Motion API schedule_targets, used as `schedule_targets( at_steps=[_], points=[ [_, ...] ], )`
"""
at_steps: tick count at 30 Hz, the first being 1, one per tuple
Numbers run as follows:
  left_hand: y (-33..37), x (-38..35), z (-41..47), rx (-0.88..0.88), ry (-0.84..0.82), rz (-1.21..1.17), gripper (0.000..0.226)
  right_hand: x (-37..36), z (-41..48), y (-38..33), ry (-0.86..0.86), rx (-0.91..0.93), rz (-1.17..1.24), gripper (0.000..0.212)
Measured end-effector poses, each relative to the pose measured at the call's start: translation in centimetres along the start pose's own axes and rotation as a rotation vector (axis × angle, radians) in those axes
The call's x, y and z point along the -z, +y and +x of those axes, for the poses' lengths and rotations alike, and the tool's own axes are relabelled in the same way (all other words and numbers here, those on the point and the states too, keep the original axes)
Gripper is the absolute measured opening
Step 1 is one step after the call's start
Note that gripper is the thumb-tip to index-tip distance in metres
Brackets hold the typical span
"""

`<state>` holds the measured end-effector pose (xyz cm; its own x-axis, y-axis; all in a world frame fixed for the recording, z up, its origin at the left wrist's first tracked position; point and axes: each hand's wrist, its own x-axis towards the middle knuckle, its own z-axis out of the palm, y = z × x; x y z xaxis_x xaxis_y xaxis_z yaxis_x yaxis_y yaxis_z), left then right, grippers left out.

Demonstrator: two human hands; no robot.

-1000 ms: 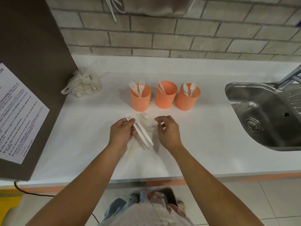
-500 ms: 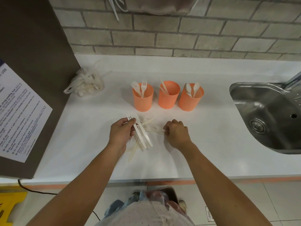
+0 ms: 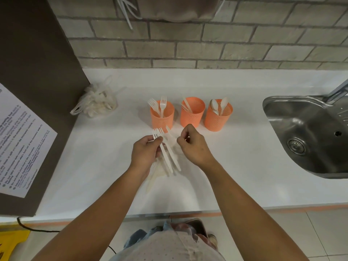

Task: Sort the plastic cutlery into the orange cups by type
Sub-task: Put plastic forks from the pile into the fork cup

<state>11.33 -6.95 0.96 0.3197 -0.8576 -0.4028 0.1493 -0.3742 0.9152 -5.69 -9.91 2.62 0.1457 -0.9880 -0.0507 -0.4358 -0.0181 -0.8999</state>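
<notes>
My left hand (image 3: 146, 152) is clamped around a bunch of white plastic forks (image 3: 165, 147), tines up and away from me, handles fanning down toward the near edge of the white desk (image 3: 235, 166). My right hand (image 3: 194, 146) is pinched shut just beside them on another pale piece of plastic cutlery (image 3: 170, 135); I cannot tell its type, since it blurs into the desk. Under both hands lies the rest of the loose heap of white cutlery (image 3: 156, 174), hard to make out against the surface.

Just beyond my hands three orange perforated plastic cups stand in a row. The left cup (image 3: 162, 119) has forks standing in it, the middle cup (image 3: 192, 113) what look like knives, and the right cup (image 3: 218, 116) spoons.

To do this step well, I judge I should check the head of the piece in my right hand before adding it to the bunch, and only stack it there if it is a fork. Then I should square the handles together so the bunch drops cleanly, handles first, into the left cup. That cup is light and already holds forks, so I should lower the bunch straight down rather than poke at an angle and tip it. A crumpled clear plastic bag (image 3: 96, 102) sits far left, and a steel sink (image 3: 308, 132) to the right, both well apart from the work.
</notes>
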Motion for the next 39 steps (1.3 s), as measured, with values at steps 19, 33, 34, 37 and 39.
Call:
schedule_targets(
  at_steps=[19,33,34,37,39],
  points=[
    [3.1,-1.8,0.0,-0.176,-0.061,0.012,0.014,-1.1,2.9,-2.0,0.067,-0.114,0.139,0.017],
    [6.3,-1.0,1.1,-0.234,-0.129,-0.009,0.014,0.8,5.5,-5.1,-0.219,-0.107,0.361,0.014],
    [6.5,-1.0,1.2,-0.253,-0.124,0.001,0.015,0.9,5.8,-5.4,-0.208,-0.091,0.357,0.013],
    [7.1,-1.3,1.0,-0.297,-0.09,0.027,0.018,0.9,6.5,-6.4,-0.148,-0.052,0.362,0.011],
    [7.2,-1.2,0.8,-0.296,-0.065,0.005,0.026,0.9,7.3,-6.8,-0.052,-0.049,0.37,0.009]
  ],
)
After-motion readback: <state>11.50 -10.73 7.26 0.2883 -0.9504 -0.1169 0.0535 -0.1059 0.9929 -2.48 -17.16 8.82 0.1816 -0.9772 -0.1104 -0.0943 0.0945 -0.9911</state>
